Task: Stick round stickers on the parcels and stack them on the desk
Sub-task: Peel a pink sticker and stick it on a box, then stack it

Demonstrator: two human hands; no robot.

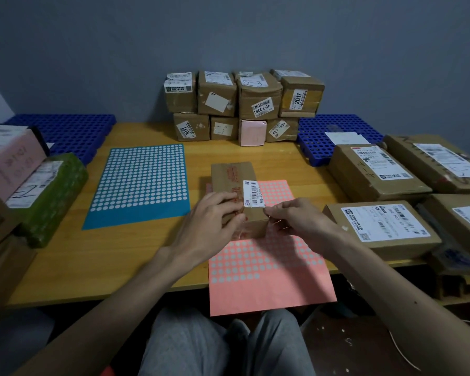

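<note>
Sticking step, I judge: the fingers of my left hand point(209, 215) curl round the small parcel point(232, 177), which sits on the pink sticker sheet point(269, 283) on the tabletop point(147, 256). My right hand point(296, 219) pinches its near corner, the sticker too small to see. Next: press flat, then lift it across bare wood to the back stack point(242, 104). The sheet overhangs the near edge.

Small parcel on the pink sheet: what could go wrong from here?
The pink sticker sheet hangs over the desk edge, and the small parcel rests on it; sliding the parcel could drag the sheet off. The left hand and right hand hold only its near end, so lifting may tip it.
</note>
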